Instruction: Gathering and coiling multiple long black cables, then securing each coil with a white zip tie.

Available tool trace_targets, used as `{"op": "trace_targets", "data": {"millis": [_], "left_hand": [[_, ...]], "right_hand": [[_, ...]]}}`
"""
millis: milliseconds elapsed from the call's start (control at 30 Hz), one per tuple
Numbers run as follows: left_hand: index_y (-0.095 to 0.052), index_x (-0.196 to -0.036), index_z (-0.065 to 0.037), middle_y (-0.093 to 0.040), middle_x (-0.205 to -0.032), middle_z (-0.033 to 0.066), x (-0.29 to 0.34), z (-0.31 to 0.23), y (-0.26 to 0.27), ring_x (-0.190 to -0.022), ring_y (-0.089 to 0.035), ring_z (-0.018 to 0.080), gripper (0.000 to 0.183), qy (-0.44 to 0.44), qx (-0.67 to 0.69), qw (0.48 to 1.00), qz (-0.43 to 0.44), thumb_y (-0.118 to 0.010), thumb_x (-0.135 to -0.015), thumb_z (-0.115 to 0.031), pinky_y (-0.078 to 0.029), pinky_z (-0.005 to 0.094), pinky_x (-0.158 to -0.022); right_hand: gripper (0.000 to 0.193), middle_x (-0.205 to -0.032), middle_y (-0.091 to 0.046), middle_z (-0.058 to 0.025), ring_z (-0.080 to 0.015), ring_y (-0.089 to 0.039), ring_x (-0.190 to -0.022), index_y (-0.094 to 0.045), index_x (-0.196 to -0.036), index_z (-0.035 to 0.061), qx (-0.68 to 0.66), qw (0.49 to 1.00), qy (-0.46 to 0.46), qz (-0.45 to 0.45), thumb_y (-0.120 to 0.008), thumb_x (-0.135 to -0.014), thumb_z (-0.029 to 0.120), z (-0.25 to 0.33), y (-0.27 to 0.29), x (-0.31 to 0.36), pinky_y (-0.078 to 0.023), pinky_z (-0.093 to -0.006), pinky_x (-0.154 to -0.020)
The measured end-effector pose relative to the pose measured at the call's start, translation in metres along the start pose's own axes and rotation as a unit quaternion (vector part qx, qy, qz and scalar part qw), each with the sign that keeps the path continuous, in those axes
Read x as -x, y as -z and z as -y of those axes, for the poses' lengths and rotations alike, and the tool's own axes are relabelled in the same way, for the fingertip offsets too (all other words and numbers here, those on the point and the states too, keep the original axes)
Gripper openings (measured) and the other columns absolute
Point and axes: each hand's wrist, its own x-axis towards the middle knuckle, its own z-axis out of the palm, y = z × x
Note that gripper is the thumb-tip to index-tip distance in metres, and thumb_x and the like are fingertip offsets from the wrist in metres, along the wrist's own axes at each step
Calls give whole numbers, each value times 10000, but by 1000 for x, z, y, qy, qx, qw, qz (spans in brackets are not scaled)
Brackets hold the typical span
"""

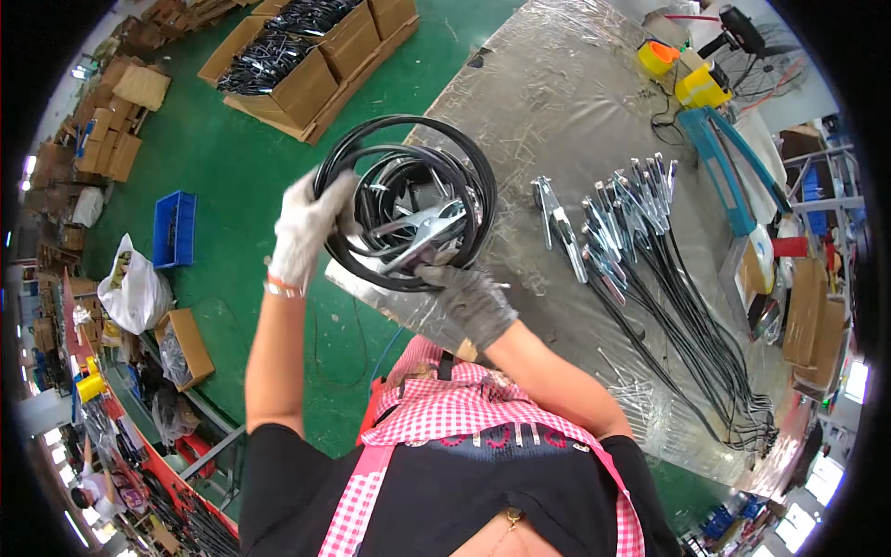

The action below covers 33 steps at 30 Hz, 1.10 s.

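A coil of black cable (486,190) is held up in front of me, over the table's near left edge. My left hand (311,218), in a white glove, is closed round the coil's left side. On the lower right of the coil is my right hand (471,299), in a grey glove, its fingers closed at the cable by a silvery metal clamp (432,223). The clamp lies across the inside of the loops; what else sits there is partly hidden. Right of my hands, several metal clamps (631,209) with long black cables (691,325) are bundled on the table.
The table (557,84) has a wrinkled, shiny cover. At its far end stand yellow tape rolls (703,86), a fan (742,32) and a teal tool (719,167). Cardboard boxes (306,93) of black cables, a blue crate (174,229) and a white sack (135,288) are on the green floor.
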Motion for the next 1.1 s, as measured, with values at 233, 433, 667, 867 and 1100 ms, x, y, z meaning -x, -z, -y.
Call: {"op": "trace_targets", "data": {"millis": [233, 433, 667, 867, 1100], "left_hand": [[-649, -1077, -63, -582, -648, 13, -125, -47, 10, -504, -529, 67, 329, -98, -342, 880, 316, -623, -834, -284, -442, 249, -495], [-684, -1029, -94, -680, -778, 97, -198, -8, -71, -718, -652, 235, 375, -227, -496, 657, 521, -665, -747, -342, -510, 354, -665], [-624, -1159, -169, -574, -1240, 105, -174, 11, -45, -1039, -601, 303, 486, -332, -417, 799, 279, -670, -750, -428, -486, 377, -874], [-473, -1339, -31, -587, -1237, 181, -157, 102, 18, -1141, -571, 244, 562, -166, -168, 962, 134, -623, -879, -318, -431, 314, -992], [-481, -1333, -137, -472, -1346, 169, -93, 121, -31, -1230, -459, 346, 470, -210, -225, 950, 58, -522, -906, -328, -367, 415, -1028]], "right_hand": [[168, -1079, -654, 29, -140, -593, -1033, -655, -983, 185, -91, 990, -94, -44, -672, -847, 87, -61, -48, -50, -486, -351, -856], [260, -1109, -639, -27, -183, -602, -1009, -622, -1129, 100, 189, 956, -217, -49, -648, -888, 193, -97, -60, -38, -501, -345, -838], [249, -963, -649, -86, -207, -614, -827, -624, -1069, 49, 600, 703, 359, -131, -665, -853, 166, 12, -35, -51, -489, -318, -808], [463, -1221, -553, -194, -309, -552, -1106, -485, -1311, 114, 699, 619, 292, -205, -572, -902, 314, 52, 13, -118, -423, -370, -962], [454, -1267, -517, -236, -335, -513, -1176, -429, -1354, 27, 616, 641, 345, -300, -403, -979, 282, -3, 51, -90, -378, -396, -1017]]}}
